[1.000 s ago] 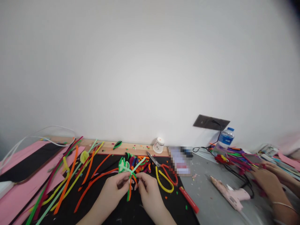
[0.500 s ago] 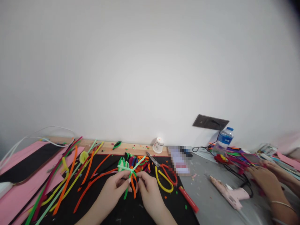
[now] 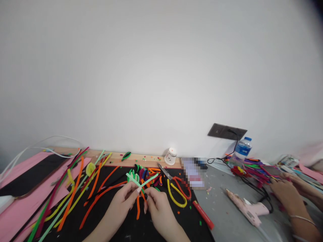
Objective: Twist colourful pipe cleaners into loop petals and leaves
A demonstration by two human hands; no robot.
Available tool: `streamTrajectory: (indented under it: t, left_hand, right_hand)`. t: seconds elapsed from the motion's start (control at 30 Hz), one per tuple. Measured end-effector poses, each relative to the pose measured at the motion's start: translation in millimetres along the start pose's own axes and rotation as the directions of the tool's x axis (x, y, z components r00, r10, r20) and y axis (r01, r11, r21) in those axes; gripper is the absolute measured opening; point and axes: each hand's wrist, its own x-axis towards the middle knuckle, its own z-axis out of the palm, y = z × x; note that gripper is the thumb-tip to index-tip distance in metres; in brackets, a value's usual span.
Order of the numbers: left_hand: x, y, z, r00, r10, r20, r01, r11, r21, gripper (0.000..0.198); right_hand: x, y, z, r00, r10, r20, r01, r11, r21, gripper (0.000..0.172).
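Between my two hands is a small bundle of pipe cleaners (image 3: 149,181), pale green strips spread out at the top and an orange end hanging below. My left hand (image 3: 127,197) pinches the bundle near where the strips cross. From the other side, my right hand (image 3: 158,203) grips it too, with a small black bead-like piece by its fingertips. The exact join is partly hidden by my fingers. Just behind them lies a pile of coiled, colourful pipe cleaners (image 3: 152,171). Scissors (image 3: 174,191) with one yellow and one red handle rest right of my right hand.
Long pipe cleaners (image 3: 78,188) lie across the black mat and pink paper (image 3: 27,215) at left. A paper cup (image 3: 170,156) stands by the wall. Rightward are a red stick-like tool (image 3: 203,215), a glue gun (image 3: 248,206), a water bottle (image 3: 241,149) and another person's hands (image 3: 284,191).
The bundle has turned in my fingers: the pale green strips now form a V, and the orange end hangs farther left. The other person's hands have shifted slightly.
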Motion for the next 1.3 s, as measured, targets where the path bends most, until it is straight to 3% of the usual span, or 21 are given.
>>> streamTrajectory:
  t: [0.23, 0.4, 0.5, 0.57, 0.67, 0.77, 0.9, 1.07, 1.3]
  left_hand:
    - [-1, 0, -2.6, 0.998, 0.059, -0.017, -0.055, 0.987, 0.151, 0.031]
    - [-1, 2, -2.8, 0.998, 0.067, -0.011, -0.065, 0.990, 0.129, 0.032]
    - [0, 0, -3.2, 0.999, 0.036, 0.001, -0.036, 0.999, 0.037, 0.032]
    - [2, -3, -2.7, 0.999, -0.042, 0.017, 0.043, 0.995, -0.091, 0.031]
    - [3, -6, 0.1, 0.978, -0.202, 0.048, 0.205, 0.907, -0.367, 0.033]
    - [1, 0, 3.7, 0.960, -0.274, 0.051, 0.262, 0.828, -0.495, 0.035]
    - [-2, 6, 4.8, 0.970, -0.240, 0.035, 0.229, 0.857, -0.461, 0.029]
    - [0, -3, 0.3, 0.988, -0.154, 0.019, 0.152, 0.935, -0.322, 0.028]
    - [2, -9, -1.5, 0.996, -0.093, -0.009, 0.088, 0.961, -0.262, 0.024]
  right_hand:
    - [-1, -3, -1, 0.999, -0.008, 0.034, 0.008, 1.000, -0.012, 0.024]
    - [-1, -1, -1, 1.000, 0.014, 0.013, -0.014, 0.999, 0.037, 0.023]
    - [-1, -1, -1, 1.000, 0.027, 0.012, -0.028, 0.998, 0.053, 0.024]
    - [0, -1, -2, 0.999, 0.037, 0.007, -0.037, 0.998, 0.056, 0.024]
    - [0, -1, -2, 0.999, 0.050, -0.008, -0.049, 0.997, 0.058, 0.024]
    - [1, -2, -3, 0.999, 0.049, -0.006, -0.048, 0.997, 0.055, 0.024]
    - [1, -3, -3, 0.999, 0.041, 0.031, -0.042, 0.998, 0.055, 0.024]
    - [1, -4, -3, 0.998, 0.049, 0.032, -0.052, 0.995, 0.081, 0.025]
    - [3, -1, -2, 0.985, 0.163, 0.063, -0.174, 0.945, 0.277, 0.025]
